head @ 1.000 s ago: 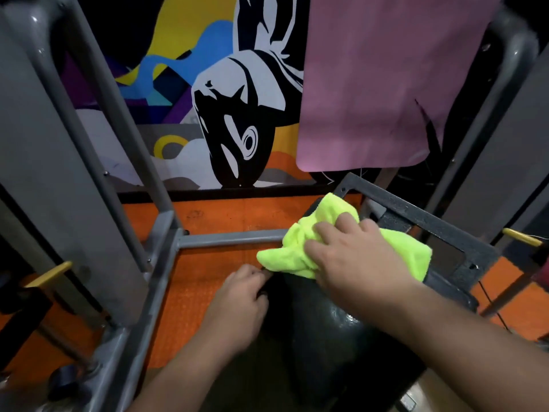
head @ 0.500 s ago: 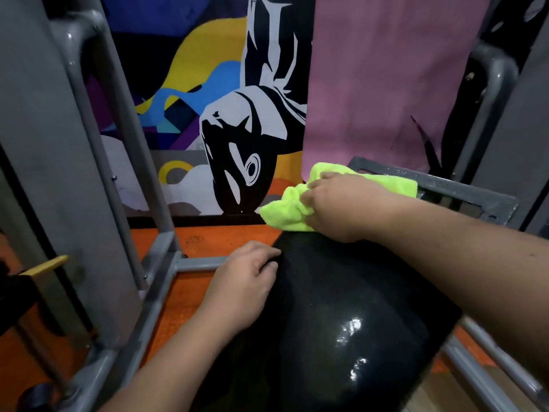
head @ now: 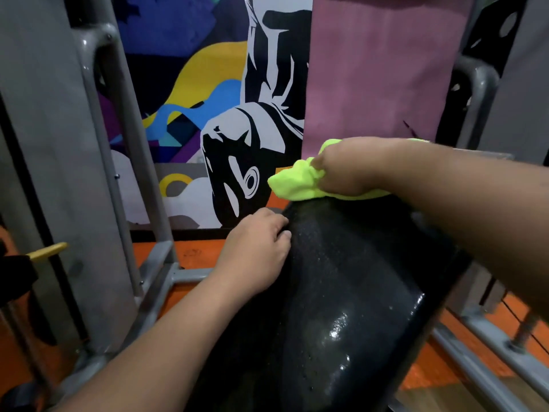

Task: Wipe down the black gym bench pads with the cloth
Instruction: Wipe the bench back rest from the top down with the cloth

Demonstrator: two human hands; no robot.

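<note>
The black bench pad (head: 341,292) fills the lower middle of the head view, glossy and speckled with wet drops. A neon yellow-green cloth (head: 292,182) lies bunched over its far top edge. My right hand (head: 350,168) lies on top of the cloth with its fingers curled over it, pressing it onto the pad. My left hand (head: 255,251) holds the pad's left edge, fingers curled onto the black surface.
Grey steel frame uprights (head: 118,144) and a floor bar (head: 166,272) stand to the left, with a yellow-tipped pin (head: 47,251). More grey bars (head: 481,331) run at the right. A pink mat (head: 380,69) hangs on the mural wall behind. The floor is orange.
The view has risen and closed in on the pad. My right hand and the cloth have slid along the pad's far top edge; my left hand keeps its hold on the left edge.
</note>
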